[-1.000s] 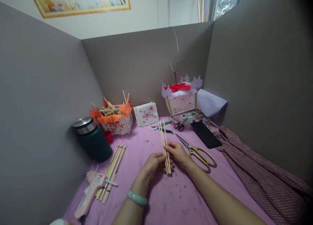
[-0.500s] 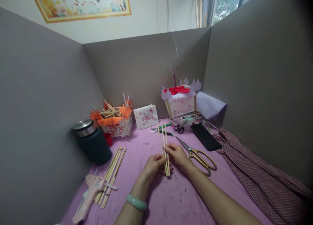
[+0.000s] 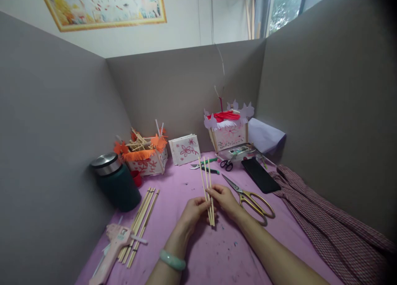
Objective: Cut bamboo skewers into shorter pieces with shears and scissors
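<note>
Three thin wooden sticks (image 3: 206,181) rise from between my hands, close together at the bottom and fanned apart at the top. My left hand (image 3: 196,210) pinches them near the lower end, a green bangle on its wrist. From the other side my right hand (image 3: 222,197) grips the sticks a little higher, with thumb and forefinger on them. Just right of that hand lie gold-handled scissors (image 3: 252,200), blades pointing away to the upper left. Beyond the stick tips are green-handled pruning shears (image 3: 204,166) on the pink cloth (image 3: 223,256).
At left stand a dark green flask (image 3: 118,186), a pink glue gun (image 3: 114,243) and bundled sticks (image 3: 142,223). Behind are an orange-fringed box (image 3: 145,163), flower-drawn cards (image 3: 185,149) and a purple-trimmed box (image 3: 229,136). A black phone (image 3: 260,175) and checked cloth (image 3: 322,206) lie right.
Both hands keep their hold on the sticks, with hardly any movement. The whole view has shifted slightly, so things appear a little lower.
</note>
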### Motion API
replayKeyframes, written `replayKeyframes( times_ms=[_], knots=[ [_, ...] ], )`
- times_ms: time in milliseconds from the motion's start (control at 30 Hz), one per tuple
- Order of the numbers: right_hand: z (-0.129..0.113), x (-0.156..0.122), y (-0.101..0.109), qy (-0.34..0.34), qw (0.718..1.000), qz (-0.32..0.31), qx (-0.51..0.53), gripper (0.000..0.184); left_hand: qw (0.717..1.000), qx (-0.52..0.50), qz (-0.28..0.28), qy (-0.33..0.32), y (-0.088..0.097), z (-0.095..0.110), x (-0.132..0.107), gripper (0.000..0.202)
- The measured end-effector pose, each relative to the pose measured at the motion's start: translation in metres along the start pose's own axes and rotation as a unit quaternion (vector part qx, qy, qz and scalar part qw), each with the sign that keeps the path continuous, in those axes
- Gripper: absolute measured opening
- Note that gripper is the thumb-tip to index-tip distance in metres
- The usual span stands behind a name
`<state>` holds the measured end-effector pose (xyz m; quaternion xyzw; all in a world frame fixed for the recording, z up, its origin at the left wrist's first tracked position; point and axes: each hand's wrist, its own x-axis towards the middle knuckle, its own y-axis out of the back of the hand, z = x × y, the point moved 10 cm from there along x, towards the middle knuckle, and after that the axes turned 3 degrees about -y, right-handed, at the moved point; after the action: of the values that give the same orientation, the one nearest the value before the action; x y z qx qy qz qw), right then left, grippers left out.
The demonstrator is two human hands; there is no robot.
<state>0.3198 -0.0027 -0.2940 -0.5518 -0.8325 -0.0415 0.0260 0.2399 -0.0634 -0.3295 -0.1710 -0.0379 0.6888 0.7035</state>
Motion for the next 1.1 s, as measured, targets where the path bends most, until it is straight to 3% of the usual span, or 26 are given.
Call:
replayKeyframes(
  times_ms=[167,400,600,833,1100],
  knots=[
    [0.003,0.004,0.014,-0.009,0.998,0.038,-0.056,0.033,1.0,-0.001,0.005,-0.007,-0.001,0.003,-0.001,0.033],
    [0.012,0.01,0.053,-0.047,0.971,0.138,-0.19,0.027,0.998,-0.004,0.069,0.008,0.009,0.005,-0.003,0.032],
    [0.007,0.008,0.065,-0.04,0.964,0.169,-0.199,0.02,0.999,-0.02,0.047,0.005,0.008,0.002,-0.002,0.032],
    [0.009,0.009,0.045,-0.041,0.992,0.108,-0.051,0.037,0.999,-0.025,0.036,0.015,0.007,0.001,-0.001,0.032],
    [-0.011,0.001,0.018,0.007,0.997,0.06,0.056,0.037,1.0,0.018,0.003,-0.01,-0.007,0.007,-0.003,0.038]
  ],
)
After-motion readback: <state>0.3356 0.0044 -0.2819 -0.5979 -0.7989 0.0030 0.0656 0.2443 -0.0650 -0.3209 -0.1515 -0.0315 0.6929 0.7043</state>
